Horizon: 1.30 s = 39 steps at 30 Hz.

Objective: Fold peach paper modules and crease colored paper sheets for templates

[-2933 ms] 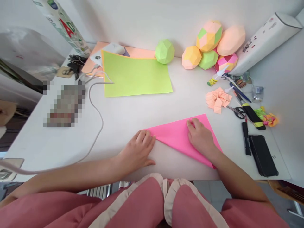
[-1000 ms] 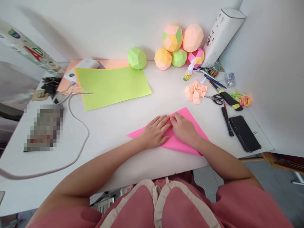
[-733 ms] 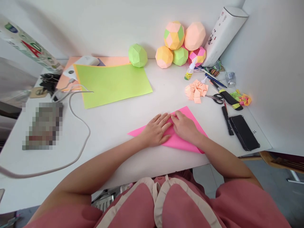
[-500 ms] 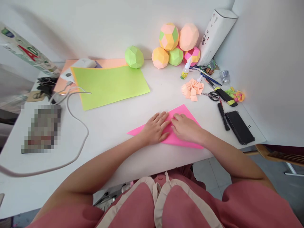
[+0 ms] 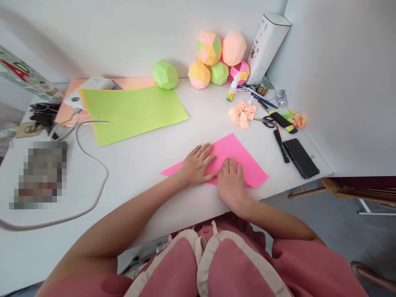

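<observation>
A pink paper sheet (image 5: 239, 159), folded into a triangle, lies on the white table (image 5: 148, 161) near its front edge. My left hand (image 5: 196, 165) rests flat on the paper's left part, fingers stretched out. My right hand (image 5: 230, 183) lies flat on the paper's lower folded edge, fingers extended and together, just right of the left hand.
A green sheet (image 5: 131, 111) lies at the back left by a white cable (image 5: 89, 165). Several paper balls (image 5: 213, 57) stand against the wall. Peach paper pieces (image 5: 241, 113), glue (image 5: 230, 90), scissors (image 5: 266, 121), pens and a black phone (image 5: 300, 152) sit at the right.
My right hand has slid from the paper's middle down to its near edge. My left hand has stayed on the paper. The view has shifted to the right.
</observation>
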Available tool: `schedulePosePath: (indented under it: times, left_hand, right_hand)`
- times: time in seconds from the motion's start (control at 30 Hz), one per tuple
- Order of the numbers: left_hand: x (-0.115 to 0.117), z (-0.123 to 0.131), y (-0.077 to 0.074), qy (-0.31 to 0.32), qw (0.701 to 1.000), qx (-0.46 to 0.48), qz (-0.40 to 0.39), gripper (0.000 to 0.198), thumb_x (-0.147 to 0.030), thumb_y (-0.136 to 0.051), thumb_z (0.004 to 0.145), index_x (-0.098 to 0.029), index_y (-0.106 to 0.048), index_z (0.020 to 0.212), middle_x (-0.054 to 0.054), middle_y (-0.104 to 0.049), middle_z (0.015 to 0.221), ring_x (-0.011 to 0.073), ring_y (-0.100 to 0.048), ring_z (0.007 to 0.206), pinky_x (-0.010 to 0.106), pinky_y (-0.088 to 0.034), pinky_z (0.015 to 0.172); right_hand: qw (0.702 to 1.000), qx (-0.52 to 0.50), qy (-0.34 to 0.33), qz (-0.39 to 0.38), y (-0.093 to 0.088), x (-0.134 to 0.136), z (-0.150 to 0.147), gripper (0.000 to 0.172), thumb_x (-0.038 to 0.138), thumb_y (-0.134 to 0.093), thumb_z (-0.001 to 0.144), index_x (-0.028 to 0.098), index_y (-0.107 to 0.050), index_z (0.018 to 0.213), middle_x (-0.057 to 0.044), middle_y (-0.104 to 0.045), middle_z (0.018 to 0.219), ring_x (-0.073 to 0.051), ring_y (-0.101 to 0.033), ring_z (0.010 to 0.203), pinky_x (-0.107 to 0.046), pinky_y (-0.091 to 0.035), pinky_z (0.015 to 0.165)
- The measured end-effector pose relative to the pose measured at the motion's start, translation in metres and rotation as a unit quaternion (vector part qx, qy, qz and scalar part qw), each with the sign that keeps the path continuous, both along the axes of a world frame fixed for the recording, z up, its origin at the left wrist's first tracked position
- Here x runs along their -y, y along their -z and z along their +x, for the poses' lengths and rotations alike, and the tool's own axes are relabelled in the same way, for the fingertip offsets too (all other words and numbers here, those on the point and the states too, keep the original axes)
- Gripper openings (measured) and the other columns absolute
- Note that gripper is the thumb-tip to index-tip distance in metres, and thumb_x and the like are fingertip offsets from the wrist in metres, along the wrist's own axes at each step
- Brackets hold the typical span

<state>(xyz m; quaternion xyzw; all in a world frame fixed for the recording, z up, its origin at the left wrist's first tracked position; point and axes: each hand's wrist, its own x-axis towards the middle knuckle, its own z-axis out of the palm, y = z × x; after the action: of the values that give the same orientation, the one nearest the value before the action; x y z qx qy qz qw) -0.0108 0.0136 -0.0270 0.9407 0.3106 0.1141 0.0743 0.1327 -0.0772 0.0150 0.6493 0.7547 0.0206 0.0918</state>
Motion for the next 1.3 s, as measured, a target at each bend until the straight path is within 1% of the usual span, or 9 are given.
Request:
schedulePosePath:
  times: [0.23, 0.47, 0.57, 0.67, 0.73, 0.87, 0.97, 1.2, 1.3]
  left_hand:
    - [0.000, 0.000, -0.006, -0.003, 0.999, -0.018, -0.032, 0.078, -0.071, -0.047, 0.083, -0.010, -0.050, 0.132, 0.021, -0.028, 0.154, 0.0333, -0.025, 0.144, 0.050, -0.020, 0.119]
    - [0.001, 0.001, -0.008, -0.007, 0.999, -0.024, -0.038, 0.077, -0.070, -0.047, 0.083, -0.011, -0.050, 0.132, 0.020, -0.026, 0.155, 0.0333, -0.024, 0.145, 0.051, -0.020, 0.119]
    - [0.001, 0.001, -0.008, -0.006, 0.999, -0.026, -0.041, 0.077, -0.070, -0.048, 0.083, -0.010, -0.050, 0.132, 0.021, -0.026, 0.155, 0.0336, -0.024, 0.145, 0.051, -0.019, 0.120]
    - [0.001, 0.001, -0.006, -0.005, 0.999, -0.018, -0.030, 0.077, -0.069, -0.048, 0.083, -0.010, -0.051, 0.132, 0.021, -0.028, 0.154, 0.0330, -0.025, 0.145, 0.051, -0.020, 0.119]
    - [0.002, 0.002, -0.005, -0.006, 1.000, -0.011, -0.017, 0.073, -0.066, -0.049, 0.084, -0.010, -0.050, 0.132, 0.020, -0.030, 0.154, 0.0323, -0.026, 0.144, 0.050, -0.021, 0.119]
    - [0.003, -0.001, -0.006, -0.001, 1.000, -0.017, 0.001, 0.070, -0.059, -0.045, 0.088, -0.010, -0.046, 0.138, 0.018, -0.029, 0.155, 0.0309, -0.026, 0.145, 0.048, -0.019, 0.119]
    - [0.001, -0.018, -0.009, -0.002, 0.999, -0.040, -0.005, 0.068, -0.056, -0.041, 0.092, -0.013, -0.039, 0.144, 0.014, -0.027, 0.156, 0.0301, -0.022, 0.146, 0.048, -0.017, 0.120]
    - [0.004, -0.104, -0.004, -0.149, 0.985, -0.081, -0.015, 0.061, -0.052, -0.033, 0.095, -0.019, -0.039, 0.146, 0.013, -0.022, 0.158, 0.0324, -0.016, 0.147, 0.051, -0.011, 0.120]
    - [0.010, -0.125, -0.006, -0.190, 0.977, -0.098, -0.017, 0.061, -0.051, -0.028, 0.096, -0.019, -0.039, 0.146, 0.012, -0.021, 0.159, 0.0332, -0.014, 0.147, 0.054, -0.009, 0.119]
  right_hand:
    - [0.997, 0.056, 0.048, 0.022, 0.000, 0.038, 0.052, 0.050, 0.002, -0.032, 0.085, -0.008, -0.052, 0.130, -0.030, -0.042, 0.143, -0.040, -0.039, 0.136, -0.056, -0.038, 0.106]
    - [0.991, 0.001, 0.110, 0.070, -0.004, 0.059, 0.097, 0.050, 0.003, -0.033, 0.084, -0.006, -0.052, 0.130, -0.030, -0.048, 0.139, -0.040, -0.044, 0.132, -0.056, -0.044, 0.101]
    - [0.981, -0.094, 0.109, 0.131, -0.011, 0.042, 0.090, 0.048, 0.010, -0.030, 0.090, -0.001, -0.052, 0.131, -0.027, -0.049, 0.139, -0.035, -0.041, 0.136, -0.053, -0.042, 0.106]
    - [0.963, -0.217, 0.030, 0.155, -0.007, 0.014, 0.060, 0.050, 0.019, -0.025, 0.096, 0.008, -0.042, 0.141, -0.019, -0.042, 0.148, -0.025, -0.035, 0.141, -0.047, -0.038, 0.113]
    - [0.966, -0.236, -0.030, 0.106, 0.003, -0.004, 0.041, 0.053, 0.023, -0.024, 0.097, 0.009, -0.032, 0.148, -0.017, -0.034, 0.153, -0.025, -0.024, 0.146, -0.048, -0.032, 0.116]
    - [0.983, -0.178, -0.046, 0.013, 0.022, -0.019, 0.026, 0.059, 0.034, -0.028, 0.097, 0.003, -0.028, 0.148, -0.019, -0.027, 0.156, -0.027, -0.020, 0.147, -0.050, -0.023, 0.119]
    - [0.988, -0.142, -0.054, -0.001, 0.025, -0.018, 0.030, 0.062, 0.037, -0.029, 0.098, 0.000, -0.027, 0.148, -0.020, -0.021, 0.157, -0.029, -0.018, 0.148, -0.049, -0.020, 0.120]
    - [0.991, -0.122, -0.061, 0.008, 0.026, -0.017, 0.033, 0.062, 0.040, -0.028, 0.098, 0.002, -0.028, 0.148, -0.019, -0.020, 0.158, -0.029, -0.018, 0.147, -0.050, -0.021, 0.119]
    - [0.991, -0.117, -0.064, 0.019, 0.028, -0.018, 0.033, 0.062, 0.040, -0.028, 0.098, 0.002, -0.028, 0.148, -0.019, -0.023, 0.157, -0.029, -0.019, 0.147, -0.050, -0.022, 0.119]
